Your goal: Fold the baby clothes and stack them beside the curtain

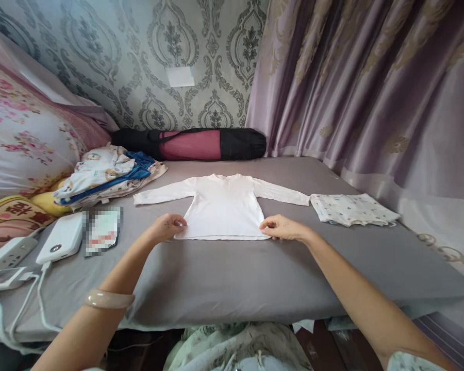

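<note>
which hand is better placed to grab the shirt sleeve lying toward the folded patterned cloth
Right, likely. The right hand pinches the hem corner of the white shirt on that side, with that sleeve just beyond it. The left hand is at the opposite corner and would have to cross over.

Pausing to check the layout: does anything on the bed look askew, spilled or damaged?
Nothing spilled or damaged. The white shirt lies flat, sleeves spread, with the left hand and right hand pinching its hem corners. Only the clothes pile at far left is heaped unfolded.
</note>
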The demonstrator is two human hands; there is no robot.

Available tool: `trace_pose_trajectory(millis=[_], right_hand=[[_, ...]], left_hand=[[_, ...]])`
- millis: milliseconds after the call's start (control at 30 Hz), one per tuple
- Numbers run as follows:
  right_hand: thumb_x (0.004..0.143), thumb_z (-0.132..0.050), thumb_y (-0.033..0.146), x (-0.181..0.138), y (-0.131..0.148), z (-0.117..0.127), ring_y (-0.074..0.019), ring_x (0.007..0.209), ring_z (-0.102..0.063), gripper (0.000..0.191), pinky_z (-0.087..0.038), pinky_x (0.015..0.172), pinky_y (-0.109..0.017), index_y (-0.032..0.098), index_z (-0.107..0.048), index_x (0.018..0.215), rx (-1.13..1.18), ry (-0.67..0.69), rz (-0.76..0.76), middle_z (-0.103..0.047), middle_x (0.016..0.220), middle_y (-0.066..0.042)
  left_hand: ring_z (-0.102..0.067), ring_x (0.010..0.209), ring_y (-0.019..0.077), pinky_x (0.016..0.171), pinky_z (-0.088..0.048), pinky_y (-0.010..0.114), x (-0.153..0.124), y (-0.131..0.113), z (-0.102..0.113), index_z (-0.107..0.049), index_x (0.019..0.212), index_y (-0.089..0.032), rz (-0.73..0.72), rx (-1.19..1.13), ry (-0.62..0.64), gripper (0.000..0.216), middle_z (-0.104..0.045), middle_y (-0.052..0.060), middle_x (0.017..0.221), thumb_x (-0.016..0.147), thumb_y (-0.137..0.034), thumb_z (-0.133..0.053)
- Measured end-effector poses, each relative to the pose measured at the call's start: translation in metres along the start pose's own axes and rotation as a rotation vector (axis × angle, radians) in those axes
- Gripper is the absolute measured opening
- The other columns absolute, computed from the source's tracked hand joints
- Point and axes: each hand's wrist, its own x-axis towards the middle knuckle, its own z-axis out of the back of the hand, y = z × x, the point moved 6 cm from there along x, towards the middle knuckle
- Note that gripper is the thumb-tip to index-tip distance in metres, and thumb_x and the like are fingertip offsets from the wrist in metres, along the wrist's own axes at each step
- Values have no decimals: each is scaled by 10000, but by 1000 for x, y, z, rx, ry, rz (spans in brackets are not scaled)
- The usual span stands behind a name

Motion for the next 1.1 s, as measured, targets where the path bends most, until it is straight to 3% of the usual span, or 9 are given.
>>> trace_pose_trajectory(millis=[67, 133, 267, 400, 567, 733, 900, 1000, 1100], right_hand=[[769, -609, 367, 12, -5, 16, -97, 477, -520, 226, -357, 457, -195, 191, -708, 873, 3, -41, -15, -614, 597, 19], [802, -576, 334, 31, -4, 35, -131, 587, -597, 196, -418, 530, -217, 195, -704, 856, -94, -179, -2, -670, 696, -8], [816, -572, 239, 75, 8, 53, -191, 960, -624, 174, -455, 781, -266, 209, -694, 936, -389, -409, 24, -696, 1024, -49], [848, -569, 258, 102, 14, 44, -214, 1094, -568, 277, -435, 834, -279, 208, -635, 1112, -571, -399, 15, -609, 1207, -90], [922, -504, 291, 107, 8, 41, -208, 1060, -557, 236, -423, 819, -279, 220, -621, 1114, -703, -252, 102, -575, 1190, -89], [893, -415, 73, 101, 9, 44, -229, 1086, -491, 332, -369, 890, -312, 205, -612, 1124, -908, -199, 284, -581, 1142, -110], [925, -340, 98, 100, 11, 51, -255, 1061, -468, 355, -344, 881, -342, 219, -601, 1133, -978, -300, 277, -603, 1110, -120], [944, -360, 152, 102, 10, 52, -247, 1073, -464, 301, -338, 879, -337, 235, -619, 1072, -973, -307, 249, -610, 1102, -110], [935, -385, 159, 104, 8, 55, -244, 1075, -489, 281, -344, 879, -342, 226, -641, 1028, -929, -311, 173, -620, 1107, -111]], left_hand=[[-579, 695, 190, 648, -419, 281, 9, -17, 5, -706, 759, -205, -67, 157, -74, 139, -638, 29, 723, 677, -248, -602], [-606, 767, 210, 711, -443, 299, 22, -47, -1, -698, 789, -200, -162, 205, -108, 149, -667, 51, 788, 739, -257, -569], [-638, 858, 204, 786, -481, 296, 58, -125, -50, -684, 855, -177, -393, 81, -37, 236, -698, 79, 909, 831, -210, -452], [-634, 954, 212, 879, -489, 328, 95, -176, -101, -660, 1008, -146, -482, -14, -57, 295, -685, 113, 1058, 822, -129, -432], [-576, 1102, 234, 984, -455, 414, 121, -187, -133, -577, 1152, -142, -556, -32, -146, 393, -633, 141, 1142, 826, -68, -371], [-495, 1237, 243, 1104, -336, 478, 122, -184, -144, -511, 1240, -143, -600, 64, -207, 379, -568, 164, 1269, 896, -134, -353], [-330, 1375, 296, 1125, -276, 487, 114, -186, -150, -447, 1342, -116, -511, 212, -152, 471, -439, 183, 1431, 950, -358, -352], [-247, 1406, 352, 1134, -211, 525, 109, -191, -150, -424, 1396, -169, -489, 310, -97, 590, -359, 160, 1496, 931, -525, -356], [-217, 1412, 380, 1123, -186, 560, 104, -196, -152, -401, 1426, -215, -499, 374, -62, 610, -321, 156, 1518, 925, -558, -343]])
